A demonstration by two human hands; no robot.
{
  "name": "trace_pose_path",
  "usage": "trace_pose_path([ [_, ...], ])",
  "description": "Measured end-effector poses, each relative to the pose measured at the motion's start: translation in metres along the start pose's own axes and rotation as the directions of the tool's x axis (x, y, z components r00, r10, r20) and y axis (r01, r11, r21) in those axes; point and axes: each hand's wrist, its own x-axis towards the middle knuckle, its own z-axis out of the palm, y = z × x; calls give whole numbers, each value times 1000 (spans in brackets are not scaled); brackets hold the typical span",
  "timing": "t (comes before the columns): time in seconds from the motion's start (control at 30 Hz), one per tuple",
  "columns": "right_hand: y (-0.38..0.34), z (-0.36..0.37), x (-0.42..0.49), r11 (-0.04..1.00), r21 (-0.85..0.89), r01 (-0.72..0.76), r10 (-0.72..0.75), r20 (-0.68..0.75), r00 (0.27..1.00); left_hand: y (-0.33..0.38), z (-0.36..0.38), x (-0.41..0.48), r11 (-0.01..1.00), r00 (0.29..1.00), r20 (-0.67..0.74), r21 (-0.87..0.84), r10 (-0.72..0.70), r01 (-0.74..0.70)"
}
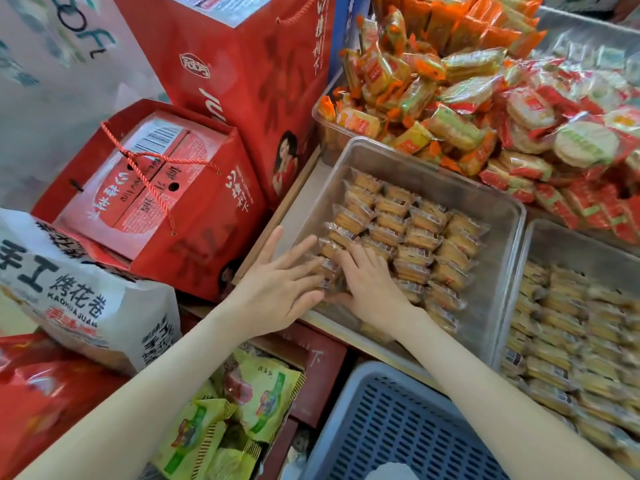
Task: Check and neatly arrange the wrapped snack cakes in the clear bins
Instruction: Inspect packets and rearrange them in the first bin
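Shop shelf (268,233), snack cakes (415,233) under fingers (362,258) (left hand (273,296), right hand (374,292))

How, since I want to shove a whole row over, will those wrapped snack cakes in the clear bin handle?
The snack cakes probably slide easily: glossy film on a smooth clear bin floor. Standing on edge in packed rows, loose ones may topple. They look small and light, likely crushable under hard squeezing.

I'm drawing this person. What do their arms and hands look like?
The left arm and right arm are bare, no sleeves in view. The left hand and right hand wear no gloves; no rings, watch or bracelets show.
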Motion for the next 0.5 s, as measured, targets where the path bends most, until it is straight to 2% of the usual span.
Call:
trace_pose_path([
  [0.1,17,-4,-19,996,-81,-40,39,-11,999,-2,-13,11,1000,971,238,-18,23,-19],
  [0.17,24,-5,-26,991,-112,-72,74,16,997,1,-19,26,997,924,381,78,-41,12],
  [0.27,26,-7,-28,989,-124,-84,90,44,995,8,-23,50,961,885,443,274,-145,20],
  [0.37,26,-8,-28,989,-119,-91,96,33,995,13,-20,67,891,823,532,447,-201,-71],
  [0.5,37,-11,-29,999,-5,-34,33,-122,992,15,-12,82,837,793,587,508,-162,-204],
])
